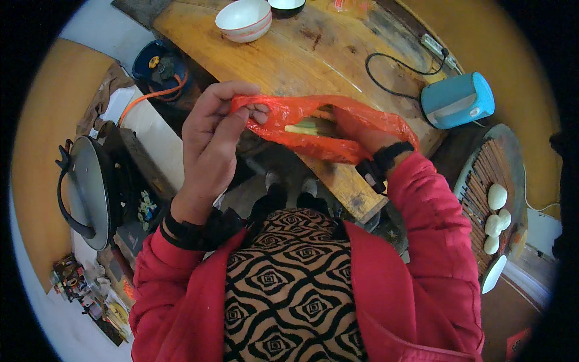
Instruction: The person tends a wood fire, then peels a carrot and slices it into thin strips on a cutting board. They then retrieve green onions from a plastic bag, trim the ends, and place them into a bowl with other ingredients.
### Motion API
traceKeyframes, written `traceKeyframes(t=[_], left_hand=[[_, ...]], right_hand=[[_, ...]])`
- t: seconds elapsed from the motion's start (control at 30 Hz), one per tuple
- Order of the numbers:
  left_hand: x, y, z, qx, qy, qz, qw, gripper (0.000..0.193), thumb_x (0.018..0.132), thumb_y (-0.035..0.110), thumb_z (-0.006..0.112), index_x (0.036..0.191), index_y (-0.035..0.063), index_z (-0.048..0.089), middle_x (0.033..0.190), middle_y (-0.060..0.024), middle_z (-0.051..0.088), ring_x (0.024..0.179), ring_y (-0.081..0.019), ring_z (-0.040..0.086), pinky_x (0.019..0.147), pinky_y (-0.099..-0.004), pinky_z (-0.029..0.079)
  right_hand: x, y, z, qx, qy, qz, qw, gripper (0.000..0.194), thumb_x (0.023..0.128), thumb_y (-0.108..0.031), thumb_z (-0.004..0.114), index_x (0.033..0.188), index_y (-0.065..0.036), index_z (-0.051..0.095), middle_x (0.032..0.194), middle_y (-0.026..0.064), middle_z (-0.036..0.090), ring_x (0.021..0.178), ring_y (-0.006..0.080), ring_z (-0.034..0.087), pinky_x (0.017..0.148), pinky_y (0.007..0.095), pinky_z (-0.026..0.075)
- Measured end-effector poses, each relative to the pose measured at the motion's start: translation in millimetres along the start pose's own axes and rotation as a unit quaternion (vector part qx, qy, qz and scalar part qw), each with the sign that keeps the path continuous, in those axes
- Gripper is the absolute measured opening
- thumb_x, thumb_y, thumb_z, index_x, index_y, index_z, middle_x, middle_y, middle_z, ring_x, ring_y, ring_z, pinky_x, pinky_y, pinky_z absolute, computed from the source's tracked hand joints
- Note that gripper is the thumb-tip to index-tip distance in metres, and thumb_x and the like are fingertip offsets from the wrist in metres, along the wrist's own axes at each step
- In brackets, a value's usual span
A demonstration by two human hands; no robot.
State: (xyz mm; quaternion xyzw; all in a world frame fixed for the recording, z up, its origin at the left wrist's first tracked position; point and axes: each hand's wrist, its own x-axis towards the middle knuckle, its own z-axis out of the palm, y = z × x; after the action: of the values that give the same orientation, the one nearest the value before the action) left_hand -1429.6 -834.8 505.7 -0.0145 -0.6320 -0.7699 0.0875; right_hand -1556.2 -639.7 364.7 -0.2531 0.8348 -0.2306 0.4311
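A thin red plastic bag (298, 106) is stretched between my two hands above the front edge of the wooden table. My left hand (208, 140) pinches its left end between thumb and fingers. Through the bag's opening show pale green and whitish vegetable stalks (302, 128), of a kind I cannot make out. My right hand (362, 131) reaches inside the bag, beside the stalks. Its fingers are hidden, so whether they grip anything does not show.
Bowls (244, 22) stand on the wooden table (280, 68). A blue electric kettle (457, 100) with a black cord is at right, near round pale dough-like pieces (496, 196) on a stick mat (481, 181). Left are a lidded pan (90, 194) and a gas cylinder (158, 68) with orange hose.
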Motion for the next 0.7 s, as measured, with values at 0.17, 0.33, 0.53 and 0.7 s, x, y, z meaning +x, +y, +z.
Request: traceKeyframes(t=[0.17, 0.33, 0.53, 0.7], left_hand=[[12, -2, -5, 0.009, -0.018, 0.038, 0.999, 0.026, 0.092, 0.001, 0.043, 0.117, -0.0027, 0.05, 0.101, -0.0092, 0.06, 0.093, -0.0136, 0.057, 0.087, -0.0274, 0.044], [26, -8, -7, -0.014, 0.005, 0.031, 0.999, 0.027, 0.092, 0.001, 0.044, 0.117, -0.0026, 0.052, 0.098, -0.0087, 0.061, 0.091, -0.0127, 0.057, 0.084, -0.0259, 0.045], [38, -9, -4, 0.057, 0.0, -0.004, 0.998, 0.037, 0.09, 0.006, 0.051, 0.126, -0.0004, 0.046, 0.109, -0.0098, 0.058, 0.098, -0.0135, 0.056, 0.088, -0.0262, 0.044], [35, -13, -5, 0.098, -0.112, -0.022, 0.989, 0.082, 0.072, 0.021, 0.079, 0.137, 0.0005, 0.034, 0.133, -0.0144, 0.047, 0.123, -0.0224, 0.045, 0.104, -0.0347, 0.036]], right_hand=[[-56, -14, -17, -0.017, 0.075, -0.038, 0.996, 0.034, 0.088, -0.005, 0.046, 0.121, -0.001, 0.054, 0.116, 0.0088, 0.062, 0.1, 0.0215, 0.06, 0.087, 0.0356, 0.048], [-148, -17, -65, -0.069, 0.228, -0.105, 0.965, 0.031, 0.082, -0.003, 0.051, 0.112, -0.001, 0.058, 0.106, 0.0086, 0.064, 0.09, 0.0203, 0.061, 0.077, 0.0318, 0.049], [-222, -23, -138, 0.432, 0.469, -0.308, 0.706, 0.021, 0.08, 0.0, 0.048, 0.097, -0.003, 0.059, 0.092, 0.005, 0.063, 0.083, 0.0152, 0.059, 0.076, 0.0286, 0.047], [-216, -9, -177, 0.595, 0.463, -0.343, 0.559, 0.025, 0.079, 0.003, 0.044, 0.101, -0.003, 0.053, 0.095, 0.0066, 0.059, 0.087, 0.0181, 0.057, 0.078, 0.0336, 0.048]])
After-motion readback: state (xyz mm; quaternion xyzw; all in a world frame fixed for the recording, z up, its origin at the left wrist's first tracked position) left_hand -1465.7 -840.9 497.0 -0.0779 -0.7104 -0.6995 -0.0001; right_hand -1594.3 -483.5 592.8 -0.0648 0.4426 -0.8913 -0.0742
